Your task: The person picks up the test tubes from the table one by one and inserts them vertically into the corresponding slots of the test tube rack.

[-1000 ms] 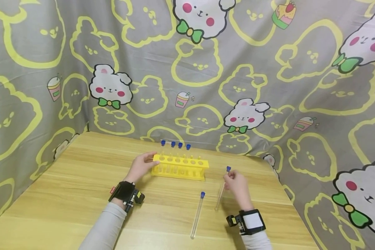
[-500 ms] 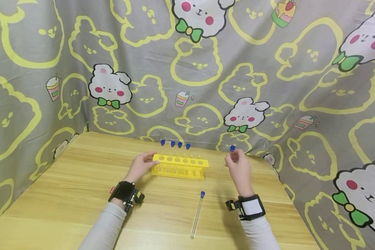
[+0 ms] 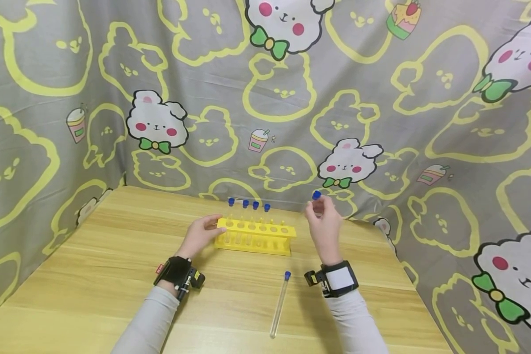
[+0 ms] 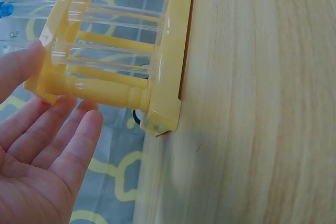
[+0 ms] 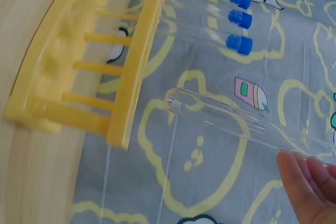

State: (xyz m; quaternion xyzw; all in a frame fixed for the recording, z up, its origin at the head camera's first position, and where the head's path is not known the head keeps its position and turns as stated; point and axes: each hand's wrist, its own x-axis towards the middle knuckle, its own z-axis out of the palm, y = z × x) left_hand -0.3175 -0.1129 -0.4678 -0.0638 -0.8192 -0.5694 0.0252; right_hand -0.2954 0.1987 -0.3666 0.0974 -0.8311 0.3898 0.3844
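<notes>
A yellow test tube rack stands on the table, its left part filled with several clear test tubes topped by blue stoppers. At the rack's left end, my left hand holds the top plate, thumb above and fingertips against the end post below. My right hand pinches another clear test tube near its blue stopper, in the air right of the rack. In the right wrist view that tube's rounded end points toward the rack's top plate, apart from it.
One more stoppered test tube lies on the wooden table in front of the rack, between my forearms. A grey patterned curtain hangs behind and on both sides of the table.
My right hand has lifted the test tube off the table, raised it, then moved it left toward the rack. My left hand has stayed on the rack's end.
</notes>
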